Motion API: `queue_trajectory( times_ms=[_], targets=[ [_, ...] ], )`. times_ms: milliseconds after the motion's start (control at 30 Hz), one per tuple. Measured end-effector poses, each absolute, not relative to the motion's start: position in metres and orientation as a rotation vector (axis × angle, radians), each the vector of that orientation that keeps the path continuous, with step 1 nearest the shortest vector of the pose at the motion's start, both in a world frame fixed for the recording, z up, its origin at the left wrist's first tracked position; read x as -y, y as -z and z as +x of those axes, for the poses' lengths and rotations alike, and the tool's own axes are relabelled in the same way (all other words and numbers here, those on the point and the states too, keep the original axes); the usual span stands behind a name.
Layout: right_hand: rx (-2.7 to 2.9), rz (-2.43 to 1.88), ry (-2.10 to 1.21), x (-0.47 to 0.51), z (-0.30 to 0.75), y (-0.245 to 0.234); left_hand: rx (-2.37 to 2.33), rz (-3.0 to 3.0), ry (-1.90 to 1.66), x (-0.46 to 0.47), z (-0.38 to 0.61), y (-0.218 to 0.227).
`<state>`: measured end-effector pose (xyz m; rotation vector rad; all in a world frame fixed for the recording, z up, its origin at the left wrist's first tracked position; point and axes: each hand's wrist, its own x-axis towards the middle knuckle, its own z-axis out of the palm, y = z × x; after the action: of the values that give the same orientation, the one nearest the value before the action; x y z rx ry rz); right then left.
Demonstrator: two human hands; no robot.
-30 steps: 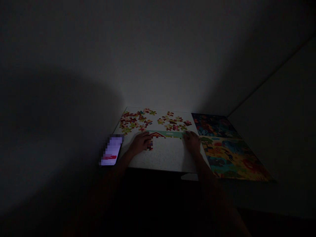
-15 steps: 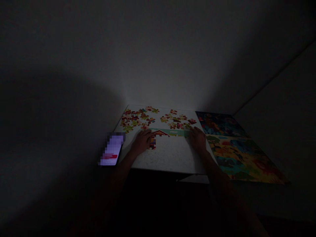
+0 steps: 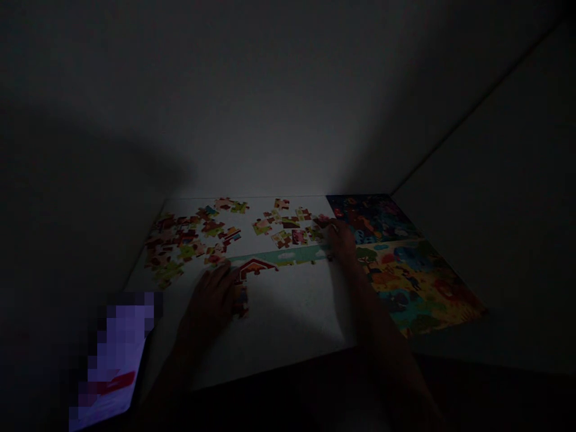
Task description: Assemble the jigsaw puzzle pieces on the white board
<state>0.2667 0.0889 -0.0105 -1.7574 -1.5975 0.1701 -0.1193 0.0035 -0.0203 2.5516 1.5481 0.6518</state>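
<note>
The scene is dim. Along the left end of a partly joined jigsaw puzzle (image 3: 258,264) lies my left hand (image 3: 211,297), palm down with its fingers stretched out. The joined part shows a pale green sky strip, a red roof and a short column running down at the left. My right hand (image 3: 342,240) is above the strip's right end, its fingers bent together at the edge of a dark reddish puzzle piece (image 3: 321,221). Beside it lie several loose puzzle pieces (image 3: 288,223). The right fingertips are partly lost in shadow.
A larger heap of loose pieces (image 3: 191,234) spreads over the left of the white table (image 3: 288,312). At the front left a lit phone (image 3: 119,360) stands. Two finished pictures, one dark blue (image 3: 369,217) and one yellow (image 3: 414,288), lie at right. A wall (image 3: 252,120) rises behind.
My right hand has left the strip's right end and moved up to the loose pieces. The left hand stays by the puzzle's left end. The view has come closer and turned.
</note>
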Motion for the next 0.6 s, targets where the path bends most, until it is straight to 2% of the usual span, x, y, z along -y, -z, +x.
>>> queue_trajectory(
  times_ms=[267,600],
  targets=[
    [1.86,-1.785,-0.176,-0.093,0.245,0.014,-1.582,2.548,-0.69,-0.003,-0.127,0.025],
    [1.642,-1.74,-0.212,-0.096,0.254,0.02,-1.719,2.372,-0.686,-0.001,-0.135,0.03]
  ],
)
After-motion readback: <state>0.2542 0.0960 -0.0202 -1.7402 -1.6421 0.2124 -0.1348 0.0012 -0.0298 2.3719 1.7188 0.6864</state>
